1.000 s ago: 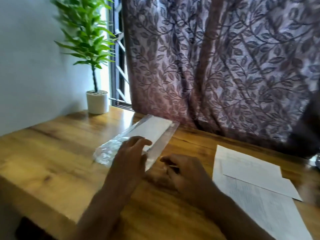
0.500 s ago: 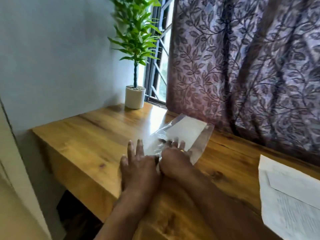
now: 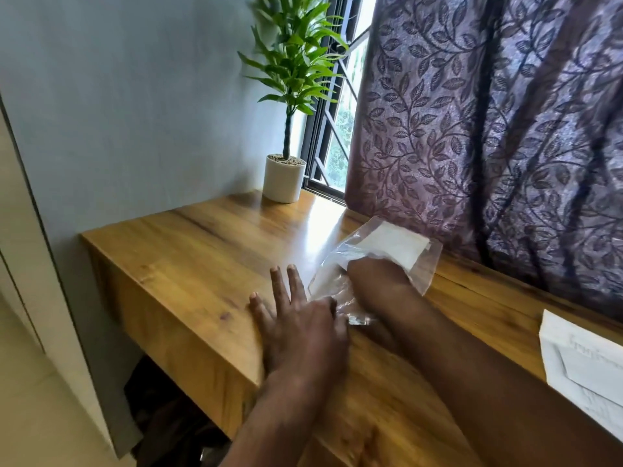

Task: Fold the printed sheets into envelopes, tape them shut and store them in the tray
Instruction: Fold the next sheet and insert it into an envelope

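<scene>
Wood-grain table point(image 3: 188, 264) carries everything. Near its left edge the left hand point(image 3: 300, 325) lies flat, fingers straight, holding nothing. It is likely pinning the crumpled mouth of the clear plastic bag point(image 3: 328, 281). The right hand point(image 3: 377, 281) reaches into that mouth, its fingers hidden, so I cannot tell its grip. White printed sheets point(image 3: 580, 362) wait at the right edge. The bag's white paper stack point(image 3: 391, 244) lies toward the far edge.
</scene>
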The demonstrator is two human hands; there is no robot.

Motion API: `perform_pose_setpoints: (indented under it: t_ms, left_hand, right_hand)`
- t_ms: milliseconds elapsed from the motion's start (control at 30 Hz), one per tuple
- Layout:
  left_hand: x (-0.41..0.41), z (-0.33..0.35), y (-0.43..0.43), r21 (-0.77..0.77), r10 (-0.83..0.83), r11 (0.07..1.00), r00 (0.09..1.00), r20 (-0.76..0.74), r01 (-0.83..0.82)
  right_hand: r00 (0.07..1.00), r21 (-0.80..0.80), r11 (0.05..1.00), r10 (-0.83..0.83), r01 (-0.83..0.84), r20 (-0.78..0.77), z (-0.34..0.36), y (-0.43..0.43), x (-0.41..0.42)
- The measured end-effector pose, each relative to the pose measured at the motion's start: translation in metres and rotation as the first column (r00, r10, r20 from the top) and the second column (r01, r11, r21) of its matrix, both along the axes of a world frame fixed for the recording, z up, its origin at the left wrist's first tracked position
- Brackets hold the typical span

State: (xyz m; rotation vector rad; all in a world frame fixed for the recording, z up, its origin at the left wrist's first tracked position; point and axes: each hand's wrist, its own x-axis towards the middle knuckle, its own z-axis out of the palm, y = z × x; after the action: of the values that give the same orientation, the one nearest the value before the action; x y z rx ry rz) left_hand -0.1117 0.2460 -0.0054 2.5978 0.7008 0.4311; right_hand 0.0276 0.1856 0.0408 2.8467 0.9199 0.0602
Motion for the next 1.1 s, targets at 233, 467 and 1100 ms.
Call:
perform_pose_setpoints:
  t_ms: [233, 467, 1100]
  left_hand:
    - [0.002, 0.002, 0.0, -0.035, 0.003, 0.999, 1.0, -0.029, -0.004]
    - [0.003, -0.001, 0.0, -0.007, 0.004, 1.0, 1.0, -0.024, -0.004]
    - [0.004, -0.004, 0.002, 0.024, -0.013, 1.0, 0.998, -0.066, 0.015]
  right_hand:
    - [0.953, -0.125, 0.992, 0.032, 0.006, 0.301, 0.0, 0.009, 0.0]
    - [0.927, -0.104, 0.995, 0.039, 0.0, 0.372, -0.008, 0.014, 0.0]
    - [0.929, -0.031, 0.994, 0.112, -0.108, 0.353, 0.016, -0.012, -0.071]
